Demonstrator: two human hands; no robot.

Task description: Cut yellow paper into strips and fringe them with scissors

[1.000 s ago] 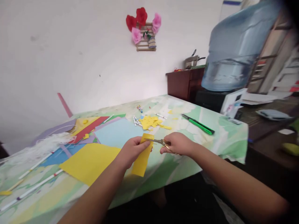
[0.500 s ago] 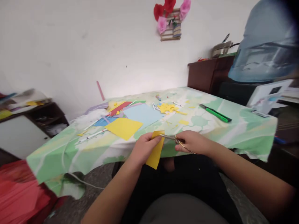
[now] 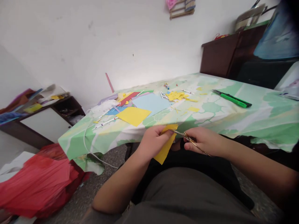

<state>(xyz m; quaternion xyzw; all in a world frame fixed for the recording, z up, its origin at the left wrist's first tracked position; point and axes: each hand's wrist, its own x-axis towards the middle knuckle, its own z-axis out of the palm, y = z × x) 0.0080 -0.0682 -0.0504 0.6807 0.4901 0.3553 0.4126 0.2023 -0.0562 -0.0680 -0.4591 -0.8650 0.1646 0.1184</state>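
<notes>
My left hand [image 3: 153, 141] pinches a folded yellow paper strip [image 3: 164, 151] between thumb and fingers, just off the table's front edge. Narrow cuts fringe the strip's upper end. My right hand [image 3: 203, 140] has its fingers in the handles of gold-coloured scissors [image 3: 192, 140]. Their blades reach left to the paper's edge beside my left thumb. On the table beyond lie a yellow sheet [image 3: 134, 116], a light blue sheet [image 3: 151, 103] and a pile of yellow paper scraps [image 3: 177, 95].
A green utility knife [image 3: 233, 100] lies at the table's right. White fluffy material [image 3: 105, 106] and marker pens are at the left of the patterned tablecloth [image 3: 210, 119]. A red plastic bag [image 3: 46, 180] is on the floor at left, below a cabinet [image 3: 49, 124].
The view has tilted down and turned left, so the table appears shifted to the right. The scissors and the strip are now angled more steeply, still held in the same hands.
</notes>
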